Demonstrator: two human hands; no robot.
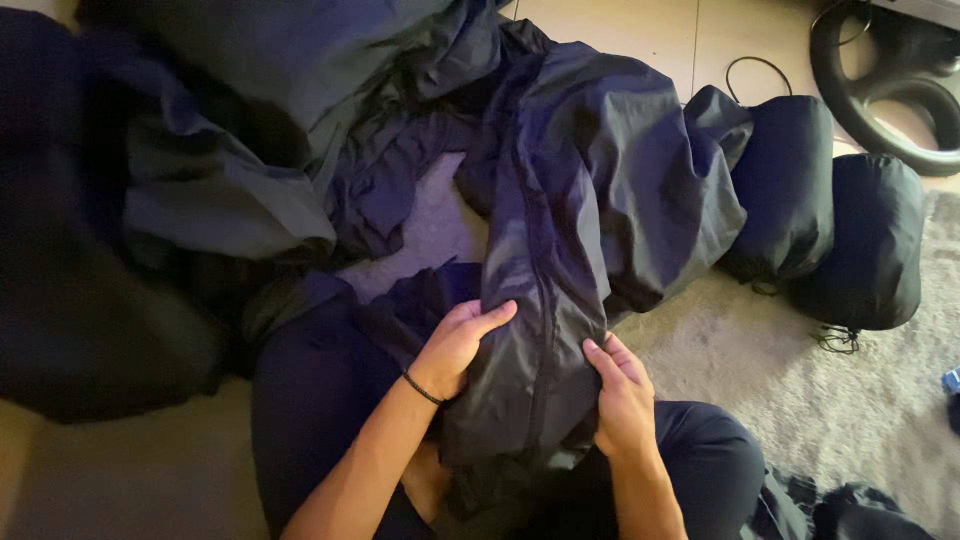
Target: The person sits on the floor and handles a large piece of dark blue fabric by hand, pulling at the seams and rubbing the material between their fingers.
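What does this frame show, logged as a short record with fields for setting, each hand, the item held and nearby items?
setting: person seated on a grey carpet, head view looking down
left hand: left hand grips the left edge of the dark fabric, black band on wrist
right hand: right hand grips its right edge, fingers curled on the cloth
item held: dark fabric, crumpled, thin and shiny, with a long seam or zip down the middle
nearby: two stuffed dark sacks at right; ring-shaped black object at top right
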